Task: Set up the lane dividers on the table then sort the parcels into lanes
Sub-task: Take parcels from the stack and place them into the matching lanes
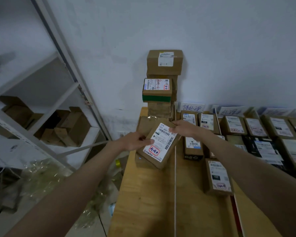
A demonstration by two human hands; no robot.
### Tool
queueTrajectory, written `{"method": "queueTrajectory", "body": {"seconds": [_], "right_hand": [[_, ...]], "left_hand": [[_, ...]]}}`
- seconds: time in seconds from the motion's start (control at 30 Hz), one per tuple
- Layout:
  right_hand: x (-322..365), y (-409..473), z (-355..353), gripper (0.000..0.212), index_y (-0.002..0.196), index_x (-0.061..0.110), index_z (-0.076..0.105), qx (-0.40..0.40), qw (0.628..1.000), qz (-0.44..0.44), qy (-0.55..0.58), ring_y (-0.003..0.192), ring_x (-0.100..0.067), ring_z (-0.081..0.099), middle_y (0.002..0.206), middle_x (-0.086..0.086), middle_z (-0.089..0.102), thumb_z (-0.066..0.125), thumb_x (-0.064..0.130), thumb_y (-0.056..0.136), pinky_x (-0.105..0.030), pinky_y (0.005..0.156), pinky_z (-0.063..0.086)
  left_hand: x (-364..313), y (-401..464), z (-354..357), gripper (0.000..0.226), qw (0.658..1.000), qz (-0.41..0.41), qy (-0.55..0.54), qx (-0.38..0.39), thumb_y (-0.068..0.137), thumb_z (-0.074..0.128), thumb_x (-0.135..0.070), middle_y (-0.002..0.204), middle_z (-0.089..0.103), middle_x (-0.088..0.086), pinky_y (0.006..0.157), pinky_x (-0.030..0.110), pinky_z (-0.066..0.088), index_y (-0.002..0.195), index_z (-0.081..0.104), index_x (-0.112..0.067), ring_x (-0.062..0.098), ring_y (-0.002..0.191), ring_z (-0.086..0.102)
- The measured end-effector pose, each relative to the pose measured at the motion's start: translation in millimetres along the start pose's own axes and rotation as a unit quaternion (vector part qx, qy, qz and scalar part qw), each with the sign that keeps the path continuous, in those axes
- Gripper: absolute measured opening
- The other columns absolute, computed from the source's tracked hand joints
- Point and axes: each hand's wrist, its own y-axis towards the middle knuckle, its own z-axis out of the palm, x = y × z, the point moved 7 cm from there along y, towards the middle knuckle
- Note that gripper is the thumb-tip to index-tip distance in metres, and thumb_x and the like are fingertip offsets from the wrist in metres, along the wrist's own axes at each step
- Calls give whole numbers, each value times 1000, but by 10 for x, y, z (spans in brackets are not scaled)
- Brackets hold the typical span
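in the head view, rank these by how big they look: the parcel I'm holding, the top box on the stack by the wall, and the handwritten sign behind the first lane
1. Held parcel, gripped by both hands; being nearest the camera inflates it.
2. Top box on the stack, farther away, so possibly the bigger box in reality.
3. Handwritten sign, clearly smallest.

Parcel in both my hands, L hand at its left edge, R hand at its far corner, over other boxes at table's left end. Stack of boxes behind, vs wall. String divider just right; sorted parcels in lanes beyond. Shelf unit left of table.
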Motion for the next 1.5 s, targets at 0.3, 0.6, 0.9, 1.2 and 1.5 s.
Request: {"method": "queueTrajectory", "body": {"seconds": [0.3,0.6,0.9,1.2,1.5], "right_hand": [[136,-440,62,30,129,14,56,-32,999,-17,2,108,-22,61,113,-5,69,48,23,102,-32,87,41],[296,-777,-8,41,133,16,49,-213,973,-91,12,110,-24,62,118,-5,65,40,42,103,-36,90,50],[-491,-1437,234,46,143,17,40,-327,944,9,-52,132,-29,43,143,-10,46,40,39,102,-44,108,38],[-1370,-2258,346,49,146,17,36,-369,917,108,-107,135,-31,38,146,-11,41,40,36,101,-46,109,35],[-2026,-3035,123,48,143,12,42,-434,875,153,-149,134,-26,41,144,-9,46,43,35,101,-39,110,36]], "left_hand": [[-92,-261,221,48,997,41,7,-69,94,53,-54,111,72,2,79,23,54,118,68,-15,11,88,66],[-125,-515,200,50,989,21,-3,-145,96,49,-53,105,72,4,86,36,57,111,69,-10,17,90,68],[73,-623,384,48,986,-13,-1,-167,95,50,-56,93,71,3,72,27,55,99,71,-12,14,80,67],[-358,-633,1116,53,991,18,6,-132,95,47,-57,74,69,-1,64,25,48,79,73,-13,10,68,63],[-1153,-542,1725,53,994,46,8,-99,97,48,-54,66,63,1,52,26,42,70,65,-12,15,60,60]]}}
